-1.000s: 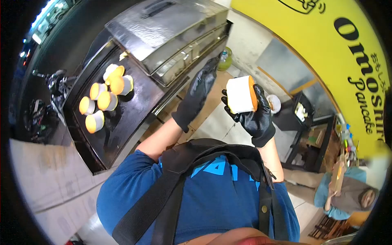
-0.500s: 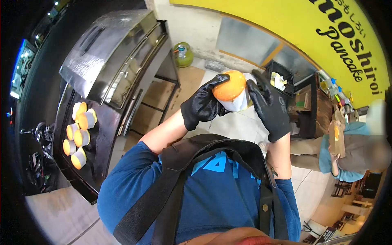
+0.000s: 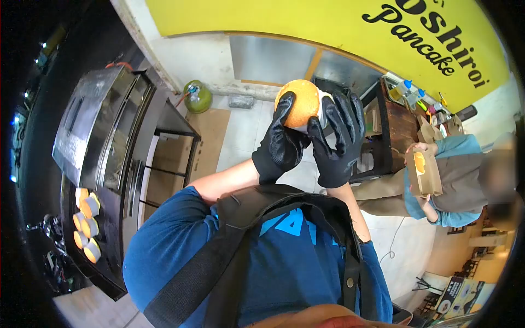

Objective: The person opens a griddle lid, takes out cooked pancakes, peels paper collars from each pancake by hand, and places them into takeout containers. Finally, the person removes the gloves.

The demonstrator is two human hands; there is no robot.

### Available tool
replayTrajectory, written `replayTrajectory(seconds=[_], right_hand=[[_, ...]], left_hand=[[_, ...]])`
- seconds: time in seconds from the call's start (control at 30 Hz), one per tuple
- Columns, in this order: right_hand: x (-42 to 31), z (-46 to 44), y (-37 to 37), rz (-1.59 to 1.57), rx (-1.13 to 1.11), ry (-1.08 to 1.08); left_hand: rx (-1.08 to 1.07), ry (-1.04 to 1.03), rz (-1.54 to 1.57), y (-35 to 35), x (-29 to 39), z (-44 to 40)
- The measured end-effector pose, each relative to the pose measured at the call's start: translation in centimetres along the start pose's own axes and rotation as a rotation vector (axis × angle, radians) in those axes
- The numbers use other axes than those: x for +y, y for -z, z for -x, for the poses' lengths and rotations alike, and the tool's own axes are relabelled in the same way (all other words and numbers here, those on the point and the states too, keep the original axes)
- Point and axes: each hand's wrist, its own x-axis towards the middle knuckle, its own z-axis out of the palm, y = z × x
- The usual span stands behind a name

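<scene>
A thick round pancake [image 3: 301,101] with a golden-brown top is held up in front of me, a pale ring or wrapper partly showing around its side. My left hand [image 3: 280,145], in a black glove, grips it from the left with the thumb on its browned face. From the right, my right hand [image 3: 338,139], also gloved in black, has its thumb against the pancake's lower edge and its fingers along the far side. Fingertips behind the pancake are hidden. Several similar pancakes [image 3: 87,225] in pale rings stand on the dark griddle plate [image 3: 112,218] at left.
A metal hood [image 3: 90,123] covers the griddle's far part. Beyond it stands a green gas cylinder [image 3: 197,97]. At right, a co-worker [image 3: 459,186] holds a cardboard tray [image 3: 428,177] with yellow food beside a wooden counter [image 3: 402,128] bearing bottles. A yellow sign [image 3: 262,16] spans the wall.
The pancake has tilted so its browned face shows more fully. Both hands stay on it, and the right hand's fingers have shifted. My view has turned, and the co-worker's tray has come lower.
</scene>
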Motion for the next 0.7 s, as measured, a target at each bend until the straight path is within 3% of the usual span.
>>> replayTrajectory(seconds=[0.13, 0.37, 0.43, 0.5, 0.57, 0.6, 0.67, 0.7], right_hand=[[3.8, -0.2, 0.3, 0.016, 0.064, -0.038], [9.6, -2.8, -1.7, -0.082, 0.093, -0.195], [10.5, -4.2, -2.2, -0.411, -0.011, -0.617], [10.8, -7.1, -2.7, -0.565, 0.061, -0.695], [11.9, -9.1, -2.7, -0.951, 0.006, -0.974], [12.9, -9.9, -2.8, -0.933, -0.073, -0.883], [14.9, -10.1, -4.1, -1.017, -0.032, -0.763], [17.1, -8.9, -4.4, -0.711, -0.155, -0.649]], left_hand=[[-0.093, 0.067, 0.12, -0.5, -2.0, -3.6], [-0.122, 0.235, 0.072, -0.8, -1.6, -11.5], [-0.21, 0.271, -0.043, -0.4, -0.5, -14.6], [-0.262, 0.353, 0.001, 0.0, 0.7, -18.0], [-0.394, 0.446, -0.028, 0.7, 1.8, -21.2], [-0.477, 0.471, -0.028, 1.7, 2.3, -22.8], [-0.437, 0.576, 0.015, 1.9, 2.8, -24.9], [-0.268, 0.663, 0.076, 1.1, 3.1, -25.4]])
